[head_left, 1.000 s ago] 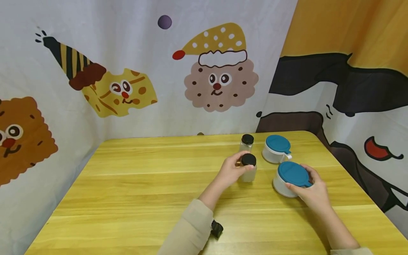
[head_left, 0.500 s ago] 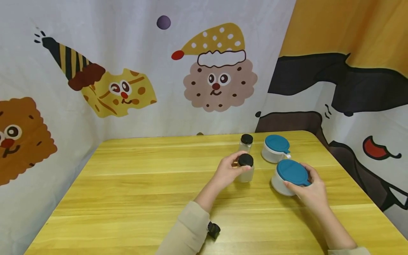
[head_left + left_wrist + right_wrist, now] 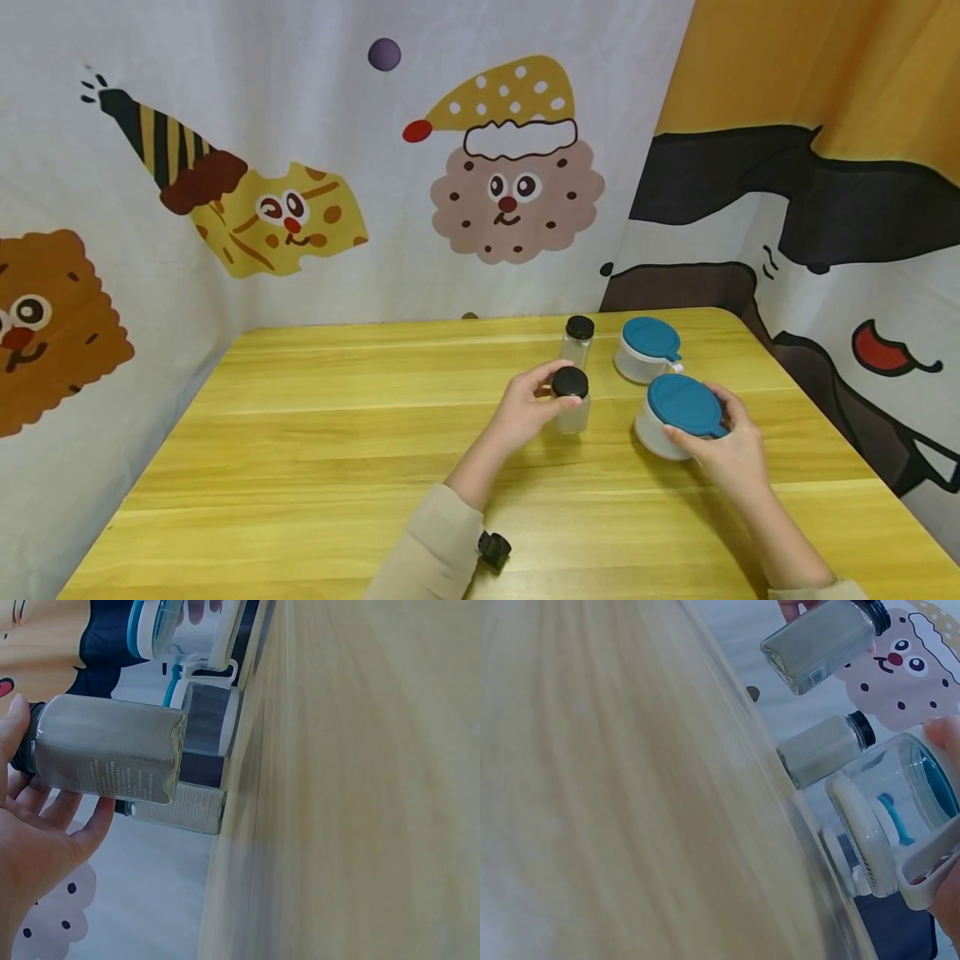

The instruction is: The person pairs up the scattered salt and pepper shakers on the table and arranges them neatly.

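Note:
My left hand (image 3: pixel 528 408) grips a square glass bottle with a black lid (image 3: pixel 570 383) near its top. In the left wrist view that glass bottle (image 3: pixel 109 746) hangs above the table, its base apart from the wood. My right hand (image 3: pixel 729 446) holds a clear glass jar with a blue lid (image 3: pixel 684 404) around its side. The right wrist view shows this jar (image 3: pixel 892 784) raised, with its white base and handle visible. Behind them stand a second black-lidded bottle (image 3: pixel 577 340) and a second blue-lidded jar (image 3: pixel 651 343), both upright on the table.
The wooden table (image 3: pixel 300 433) reaches back to a printed curtain (image 3: pixel 315 108). Its rounded far right corner lies close behind the second jar. A small black device (image 3: pixel 495 550) sits at my left cuff.
My left hand has moved left and slightly nearer to me with the bottle. My right hand, still around its jar, has shifted only a little. The two things behind have stayed in place.

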Demonstrator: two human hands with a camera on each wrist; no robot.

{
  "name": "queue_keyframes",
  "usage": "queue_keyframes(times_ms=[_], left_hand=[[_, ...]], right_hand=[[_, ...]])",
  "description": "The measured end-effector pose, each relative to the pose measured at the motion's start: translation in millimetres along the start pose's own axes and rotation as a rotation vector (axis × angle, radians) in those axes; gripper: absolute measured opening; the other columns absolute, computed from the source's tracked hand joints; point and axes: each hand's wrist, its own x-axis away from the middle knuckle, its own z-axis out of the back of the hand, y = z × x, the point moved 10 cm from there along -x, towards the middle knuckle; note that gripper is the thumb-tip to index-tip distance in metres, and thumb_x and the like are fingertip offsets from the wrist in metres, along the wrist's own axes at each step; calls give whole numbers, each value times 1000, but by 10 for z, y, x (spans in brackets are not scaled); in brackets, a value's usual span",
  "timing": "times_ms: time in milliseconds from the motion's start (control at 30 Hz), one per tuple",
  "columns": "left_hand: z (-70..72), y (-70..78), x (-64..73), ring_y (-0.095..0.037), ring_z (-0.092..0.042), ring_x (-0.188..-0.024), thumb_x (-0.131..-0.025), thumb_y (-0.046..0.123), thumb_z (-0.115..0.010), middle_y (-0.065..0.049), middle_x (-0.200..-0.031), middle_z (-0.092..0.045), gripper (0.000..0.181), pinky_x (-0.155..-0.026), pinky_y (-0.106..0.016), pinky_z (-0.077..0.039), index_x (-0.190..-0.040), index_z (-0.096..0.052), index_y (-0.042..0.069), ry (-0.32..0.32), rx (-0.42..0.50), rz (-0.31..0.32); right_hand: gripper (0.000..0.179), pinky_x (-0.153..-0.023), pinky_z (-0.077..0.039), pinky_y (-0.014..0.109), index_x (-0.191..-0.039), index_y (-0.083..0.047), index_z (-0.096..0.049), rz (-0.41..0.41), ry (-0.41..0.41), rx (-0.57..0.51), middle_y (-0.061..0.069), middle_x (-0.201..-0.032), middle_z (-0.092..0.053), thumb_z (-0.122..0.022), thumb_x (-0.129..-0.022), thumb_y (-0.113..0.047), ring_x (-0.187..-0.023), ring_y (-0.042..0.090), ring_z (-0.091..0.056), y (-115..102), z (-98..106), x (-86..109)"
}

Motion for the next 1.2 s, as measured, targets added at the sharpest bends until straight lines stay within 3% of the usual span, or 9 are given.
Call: queue_keyframes(times_ms=[400, 600, 867, 1200], left_hand=[[84, 67, 88, -11, -57, -109, -84, 13, -75, 2, -124, -62, 46, -92, -36, -45, -128, -61, 13, 0, -27, -6], [158, 59, 119, -11, -58, -108, -84, 12, -75, 1, -121, -64, 46, -92, -36, -46, -128, -62, 13, 12, -31, 1], [262, 66, 161, -16, -58, -109, -84, 10, -74, -4, -122, -64, 44, -92, -45, -45, -127, -62, 8, 26, -35, -19], [386, 53, 218, -15, -57, -109, -84, 13, -75, -2, -123, -63, 47, -93, -41, -45, -129, -60, 11, 26, -65, 1]], right_hand=[[87, -88, -36, 28, -145, -4, -35, -12, 26, -26, 23, -138, -44, -83, -76, -24, -120, 38, -42, -69, 8, 35], [86, -85, -36, 21, -144, -3, -36, -1, 31, -29, 23, -138, -45, -84, -75, -23, -119, 37, -43, -123, -2, 56], [89, -95, -37, 37, -146, -4, -34, -5, 26, -24, 23, -139, -43, -84, -75, -26, -121, 37, -41, -188, -46, 56], [88, -87, -36, 19, -144, -4, -37, 31, 27, -26, 21, -138, -45, -86, -73, -23, -120, 36, -44, -282, -74, 62]])
